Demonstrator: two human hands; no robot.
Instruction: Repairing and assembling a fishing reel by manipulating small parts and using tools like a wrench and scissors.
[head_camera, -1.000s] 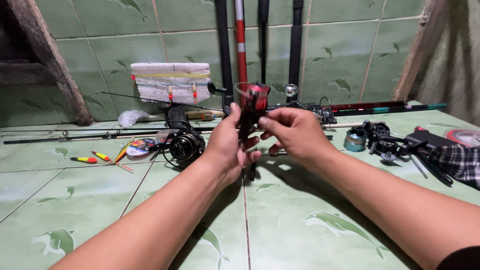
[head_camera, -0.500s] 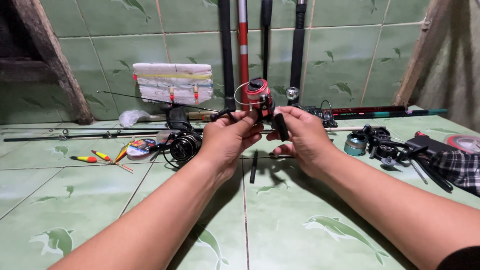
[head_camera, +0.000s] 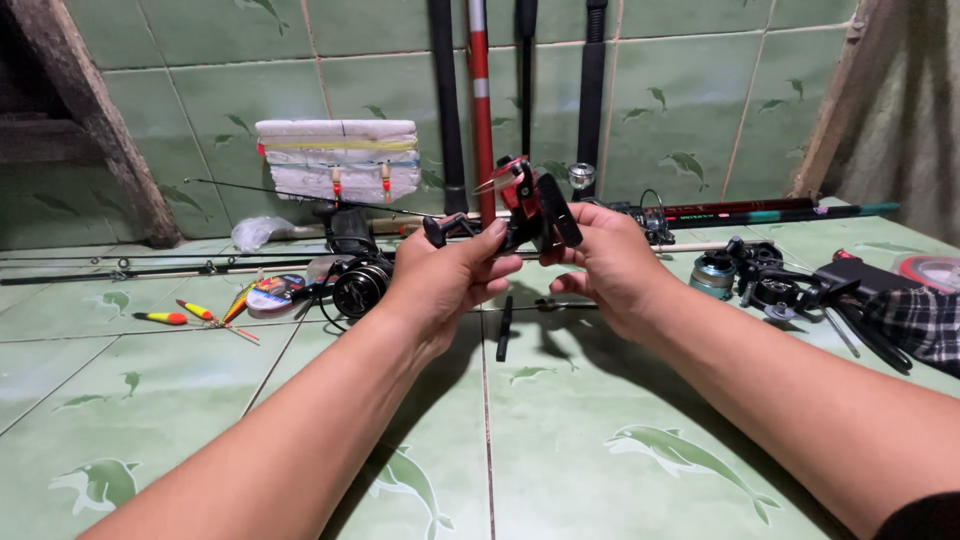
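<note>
A red and black fishing reel (head_camera: 528, 200) is held up in front of me, above the green tiled floor (head_camera: 560, 430). My left hand (head_camera: 452, 275) grips its left side, with the black handle knob (head_camera: 436, 230) sticking out by my thumb. My right hand (head_camera: 600, 262) holds the reel's right side, fingers curled round its body. A black rod-shaped part (head_camera: 505, 328) lies on the tiles just below my hands.
Another black reel (head_camera: 358, 285) with a rod lies left of my hands, beside a line spool (head_camera: 275, 295) and coloured floats (head_camera: 185, 315). Several rods (head_camera: 483, 100) lean on the tiled wall. More reels (head_camera: 745, 275) and a checked cloth (head_camera: 925, 322) lie to the right.
The reel has been turned in my hands and tilted, its handle now pointing left. Both hands have shifted their grip and stayed at about the same height.
</note>
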